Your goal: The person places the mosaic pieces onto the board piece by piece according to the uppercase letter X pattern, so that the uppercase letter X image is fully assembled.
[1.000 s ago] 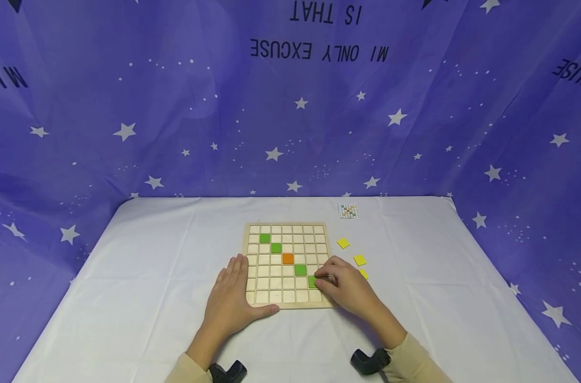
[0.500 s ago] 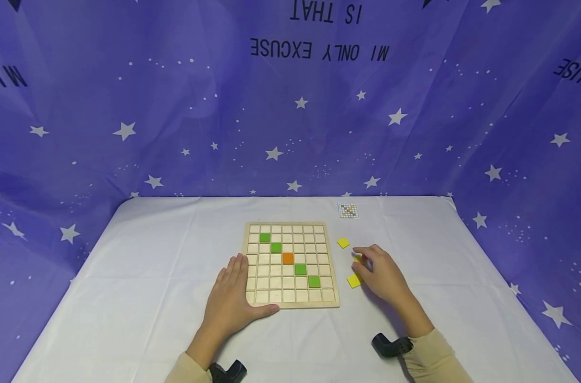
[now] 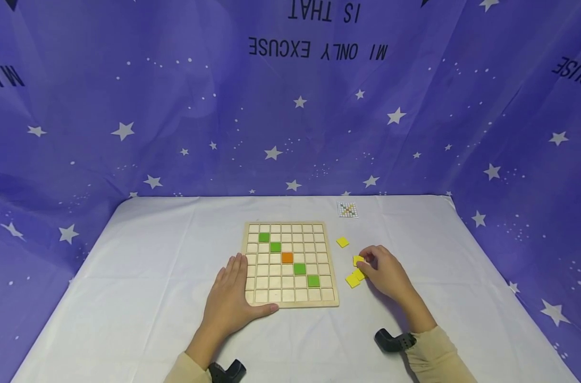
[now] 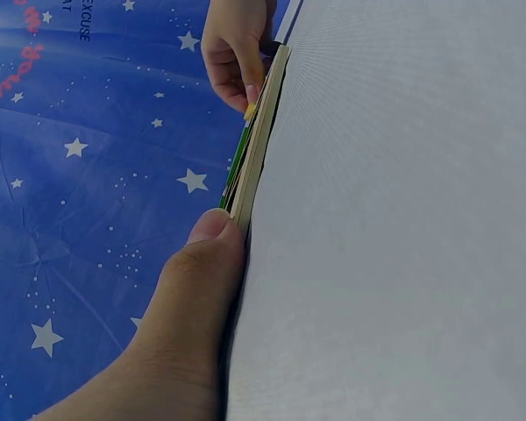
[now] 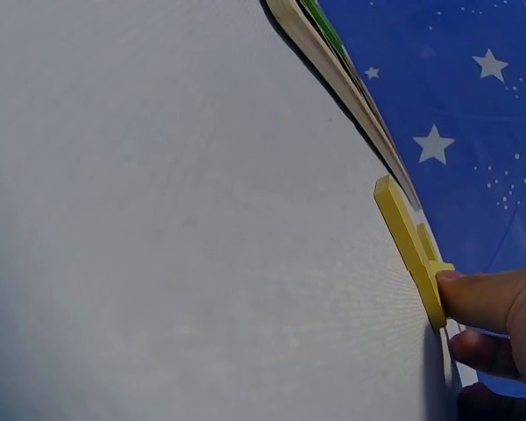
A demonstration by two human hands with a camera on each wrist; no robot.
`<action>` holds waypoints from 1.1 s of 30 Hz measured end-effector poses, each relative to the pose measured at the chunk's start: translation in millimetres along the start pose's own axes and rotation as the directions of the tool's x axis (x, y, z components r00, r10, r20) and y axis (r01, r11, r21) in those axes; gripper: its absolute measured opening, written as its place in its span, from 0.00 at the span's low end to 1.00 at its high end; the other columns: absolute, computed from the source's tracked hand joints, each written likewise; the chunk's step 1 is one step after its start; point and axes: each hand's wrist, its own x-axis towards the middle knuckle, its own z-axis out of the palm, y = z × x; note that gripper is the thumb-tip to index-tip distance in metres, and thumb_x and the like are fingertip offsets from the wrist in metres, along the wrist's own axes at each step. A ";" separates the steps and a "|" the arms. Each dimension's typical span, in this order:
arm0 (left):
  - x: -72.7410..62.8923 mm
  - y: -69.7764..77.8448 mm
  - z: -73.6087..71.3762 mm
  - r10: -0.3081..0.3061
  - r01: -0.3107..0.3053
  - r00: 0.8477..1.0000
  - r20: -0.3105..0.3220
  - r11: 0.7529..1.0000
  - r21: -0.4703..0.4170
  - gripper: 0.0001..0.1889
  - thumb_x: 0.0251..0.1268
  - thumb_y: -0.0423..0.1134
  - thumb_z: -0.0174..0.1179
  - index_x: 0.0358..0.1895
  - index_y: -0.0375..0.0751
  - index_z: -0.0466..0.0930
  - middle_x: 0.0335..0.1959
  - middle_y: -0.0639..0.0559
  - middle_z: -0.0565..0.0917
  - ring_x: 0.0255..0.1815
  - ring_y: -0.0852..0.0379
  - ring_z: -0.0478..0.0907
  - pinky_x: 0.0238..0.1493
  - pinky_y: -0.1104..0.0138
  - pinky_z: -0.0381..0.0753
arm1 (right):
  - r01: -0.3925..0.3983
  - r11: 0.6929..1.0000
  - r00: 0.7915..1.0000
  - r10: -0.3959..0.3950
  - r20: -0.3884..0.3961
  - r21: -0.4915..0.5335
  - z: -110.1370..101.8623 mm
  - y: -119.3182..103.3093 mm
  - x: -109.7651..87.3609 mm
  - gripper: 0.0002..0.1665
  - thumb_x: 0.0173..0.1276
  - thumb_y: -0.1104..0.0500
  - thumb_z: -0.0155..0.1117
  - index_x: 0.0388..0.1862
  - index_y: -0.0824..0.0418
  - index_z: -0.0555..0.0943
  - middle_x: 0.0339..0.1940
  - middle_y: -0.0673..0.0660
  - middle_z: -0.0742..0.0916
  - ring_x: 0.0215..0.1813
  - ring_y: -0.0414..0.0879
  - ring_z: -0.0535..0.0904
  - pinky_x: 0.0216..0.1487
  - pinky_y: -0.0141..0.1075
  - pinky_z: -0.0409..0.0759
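In the head view my left hand (image 3: 230, 298) lies with straight fingers along the left side of a square wooden grid board (image 3: 309, 305), thumb on its front edge. A diagonal of green tiles crosses the grid, with an orange tile (image 3: 287, 257) in its middle; one green tile (image 3: 313, 281) is at lower right. Right of the board, my right hand (image 3: 388, 272) pinches a yellow tile (image 3: 358, 260) between thumb and fingers. Two more yellow tiles lie just in front of it, one being the nearer tile (image 3: 352, 281). The right wrist view shows my thumb (image 5: 482, 298) against the yellow pieces.
Another yellow tile (image 3: 343, 242) lies farther back, beside the board's right edge. A small printed pattern card (image 3: 347, 210) is near the back of the white-covered table (image 3: 151, 255). Behind hangs a purple star-printed cloth (image 3: 242, 117).
My right hand has moved from the green tile at the board's lower right over to the yellow tiles and taken hold of one. The left hand has stayed still.
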 end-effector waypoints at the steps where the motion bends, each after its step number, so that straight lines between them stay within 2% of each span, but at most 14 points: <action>1: -0.1 0.0 -0.2 0.000 0.000 1.000 0.000 1.000 -0.001 0.76 0.33 0.87 0.57 0.79 0.32 0.46 0.81 0.39 0.50 0.83 0.43 0.46 0.81 0.49 0.51 | -0.004 1.000 1.000 0.004 -0.002 0.016 0.2 0.6 0.5 0.14 0.65 0.56 0.70 0.47 0.58 0.81 0.40 0.53 0.82 0.40 0.47 0.75 0.43 0.39 0.77; 7: -0.3 -0.9 0.6 0.002 -0.002 1.000 -0.004 1.000 -0.001 0.76 0.33 0.87 0.57 0.79 0.32 0.46 0.81 0.39 0.50 0.83 0.43 0.46 0.81 0.49 0.50 | -0.018 0.995 1.000 0.018 -0.007 0.094 2.1 2.1 3.1 0.12 0.64 0.55 0.72 0.42 0.55 0.79 0.34 0.51 0.83 0.32 0.44 0.72 0.32 0.31 0.70; 12: -0.1 -1.2 0.6 0.004 -0.004 1.000 -0.005 1.000 0.001 0.76 0.33 0.87 0.57 0.79 0.32 0.46 0.81 0.40 0.50 0.83 0.43 0.46 0.81 0.49 0.50 | 0.000 0.988 1.000 0.001 -0.004 0.156 5.5 -3.0 7.2 0.12 0.64 0.55 0.72 0.41 0.54 0.78 0.32 0.51 0.83 0.32 0.44 0.73 0.29 0.30 0.72; 16: 0.0 -1.2 -0.3 0.007 -0.007 1.000 -0.008 1.000 0.000 0.76 0.33 0.88 0.56 0.79 0.32 0.47 0.81 0.40 0.51 0.83 0.43 0.47 0.81 0.50 0.50 | 0.016 0.978 1.000 -0.017 0.005 0.206 10.5 -15.2 12.8 0.11 0.65 0.55 0.71 0.42 0.54 0.79 0.33 0.51 0.83 0.32 0.44 0.75 0.27 0.29 0.74; 27: 0.0 -1.3 -0.8 -0.001 0.001 1.000 -0.001 1.000 -0.001 0.76 0.33 0.87 0.57 0.79 0.32 0.46 0.81 0.40 0.50 0.83 0.43 0.46 0.81 0.50 0.50 | 0.090 0.960 0.995 -0.098 0.018 0.264 28.8 -61.5 44.1 0.09 0.67 0.53 0.70 0.42 0.52 0.80 0.34 0.49 0.84 0.31 0.44 0.77 0.32 0.33 0.76; 33: 0.3 -0.8 -1.2 -0.004 0.004 1.000 0.002 1.000 0.000 0.76 0.32 0.87 0.57 0.79 0.32 0.46 0.81 0.39 0.50 0.83 0.43 0.46 0.81 0.50 0.50 | 0.105 0.967 0.993 -0.113 0.022 0.232 38.9 -80.8 62.0 0.09 0.67 0.53 0.70 0.42 0.52 0.80 0.33 0.48 0.84 0.30 0.44 0.76 0.33 0.35 0.74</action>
